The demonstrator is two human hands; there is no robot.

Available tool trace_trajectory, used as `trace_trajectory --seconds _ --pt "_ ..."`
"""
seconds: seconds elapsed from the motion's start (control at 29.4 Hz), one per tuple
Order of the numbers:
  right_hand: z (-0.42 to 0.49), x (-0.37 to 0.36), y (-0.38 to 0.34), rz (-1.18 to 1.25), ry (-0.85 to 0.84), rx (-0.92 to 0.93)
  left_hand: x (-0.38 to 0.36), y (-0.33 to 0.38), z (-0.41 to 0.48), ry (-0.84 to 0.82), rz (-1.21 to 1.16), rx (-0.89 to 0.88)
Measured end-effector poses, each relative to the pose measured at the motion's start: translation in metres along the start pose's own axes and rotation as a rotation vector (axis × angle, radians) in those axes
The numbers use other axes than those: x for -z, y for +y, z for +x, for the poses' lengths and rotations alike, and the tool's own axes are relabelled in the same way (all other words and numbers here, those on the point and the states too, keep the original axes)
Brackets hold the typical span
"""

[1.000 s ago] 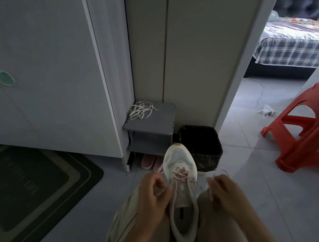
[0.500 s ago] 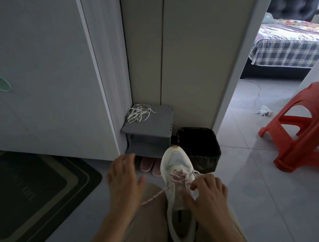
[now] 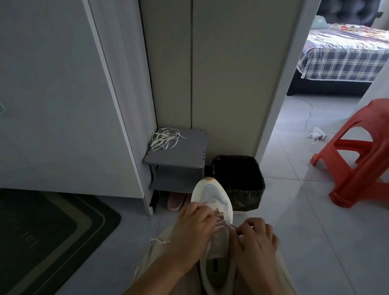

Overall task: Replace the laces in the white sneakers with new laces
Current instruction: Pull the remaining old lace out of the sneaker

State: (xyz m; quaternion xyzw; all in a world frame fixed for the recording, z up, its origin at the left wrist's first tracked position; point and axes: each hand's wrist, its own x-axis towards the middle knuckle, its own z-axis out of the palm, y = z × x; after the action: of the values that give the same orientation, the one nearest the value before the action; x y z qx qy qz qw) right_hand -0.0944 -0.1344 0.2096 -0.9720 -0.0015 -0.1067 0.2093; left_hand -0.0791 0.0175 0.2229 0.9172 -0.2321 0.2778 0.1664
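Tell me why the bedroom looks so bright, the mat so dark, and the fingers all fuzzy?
Head view: bright light falls on the bed, while the mat lies in dim shade. Head view again: the left hand and right hand are blurred at the lace on the sneaker, so the fingertips look soft.

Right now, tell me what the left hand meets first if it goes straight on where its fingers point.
The white sneaker: the fingertips of the left hand point forward and rightward, right at its laced upper. Past it stands the black bin, though depth is unclear.
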Motion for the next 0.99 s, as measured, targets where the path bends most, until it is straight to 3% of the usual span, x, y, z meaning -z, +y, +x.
trace_trajectory --seconds 0.14,0.2,0.27,0.37,0.44,0.51,0.65,0.78,0.88,0.99 --pt "-0.005 -0.004 -0.002 0.018 0.151 0.009 0.008 -0.029 -0.035 0.068 -0.289 0.368" --pt "-0.003 -0.003 -0.003 0.041 0.155 0.077 0.01 -0.037 -0.042 -0.02 -0.394 0.492" --pt "0.0 -0.004 -0.002 0.081 0.188 0.136 0.012 -0.034 -0.038 -0.09 -0.323 0.477" --pt "0.002 -0.004 -0.001 0.122 0.208 0.19 0.02 -0.01 -0.01 -0.036 -0.078 0.24" --pt "0.002 -0.007 0.0 0.115 0.222 0.206 0.013 0.005 0.004 -0.104 0.101 0.072" --pt "0.0 -0.008 0.001 0.086 0.221 0.199 0.005 0.014 0.013 -0.183 0.223 0.039" --pt "0.001 -0.008 0.004 0.09 0.257 0.17 0.002 0.011 0.023 -0.213 0.292 -0.006" --pt "0.002 -0.006 0.002 0.08 0.319 0.139 0.017 0.007 0.013 -0.137 0.247 -0.081" --pt "0.002 -0.008 0.005 0.146 0.277 0.082 0.039 -0.017 -0.008 0.006 0.209 -0.001" --pt "0.002 -0.011 0.005 0.138 0.253 0.122 0.054 -0.06 -0.039 0.056 0.09 0.334"
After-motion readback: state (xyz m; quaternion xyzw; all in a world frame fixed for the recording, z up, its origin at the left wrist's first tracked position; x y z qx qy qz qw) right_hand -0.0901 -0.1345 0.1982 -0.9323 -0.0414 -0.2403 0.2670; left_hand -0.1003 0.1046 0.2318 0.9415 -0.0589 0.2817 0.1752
